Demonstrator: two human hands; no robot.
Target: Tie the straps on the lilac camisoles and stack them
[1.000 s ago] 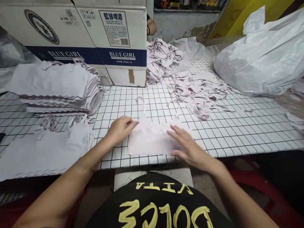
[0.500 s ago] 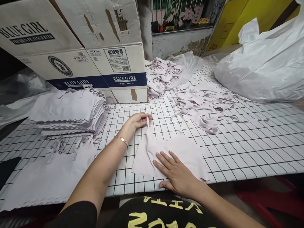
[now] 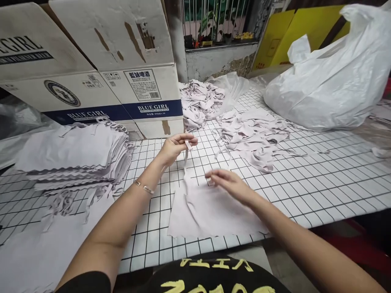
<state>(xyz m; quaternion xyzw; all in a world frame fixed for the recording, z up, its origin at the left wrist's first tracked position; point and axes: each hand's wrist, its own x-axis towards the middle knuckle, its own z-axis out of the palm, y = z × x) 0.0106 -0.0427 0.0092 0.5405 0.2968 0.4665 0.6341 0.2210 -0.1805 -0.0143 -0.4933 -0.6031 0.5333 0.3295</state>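
A pale pink camisole [image 3: 210, 211] lies on the gridded tablecloth in front of me, its lower edge near the table's front. My left hand [image 3: 180, 145] pinches the end of its left strap [image 3: 186, 160] and pulls it up, away from the body of the cloth. Just over the top's upper part hovers my right hand [image 3: 227, 183], its fingers loosely bent and apart, with nothing seen in them. The other strap [image 3: 229, 158] lies behind the right hand on the tablecloth.
To the left stands a neat stack of similar tops [image 3: 73, 150], with more spread below it. Behind is a large beer carton [image 3: 146, 118]. Loose tops lie in a crumpled heap [image 3: 253, 134] farther back, beside a full white plastic bag [image 3: 317, 93].
My right hand has risen off the cloth and moved up toward its top edge. The left hand still holds the strap, slightly farther up. The view has shifted a little to the right.
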